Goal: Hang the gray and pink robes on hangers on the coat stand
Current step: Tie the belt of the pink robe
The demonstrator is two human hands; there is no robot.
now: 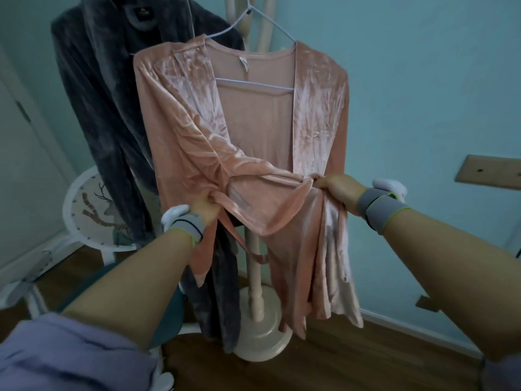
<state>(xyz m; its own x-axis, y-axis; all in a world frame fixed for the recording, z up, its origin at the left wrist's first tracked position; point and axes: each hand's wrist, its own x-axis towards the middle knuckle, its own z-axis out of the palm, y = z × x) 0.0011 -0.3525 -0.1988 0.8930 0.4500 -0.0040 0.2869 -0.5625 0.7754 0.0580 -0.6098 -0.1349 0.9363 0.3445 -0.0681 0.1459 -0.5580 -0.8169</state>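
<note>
- Shiny pink velvet robe [253, 142] is on its thin white wire hanger [253, 83] on the cream wooden coat stand [255, 277], right beside the fluffy dark gray plush robe [95, 88].
- My left hand [204, 208] pinches one end of the pink belt [253, 176]; my right hand [337, 190] has its grip curled around the bunched fabric at the waist.
- Tip, I think: pull both ends evenly so the hanger doesn't tilt.
- Can't see the stand's hooks (cut off up top), my fingertips are buried in cloth, and the gray robe's hanger is hidden.
</note>
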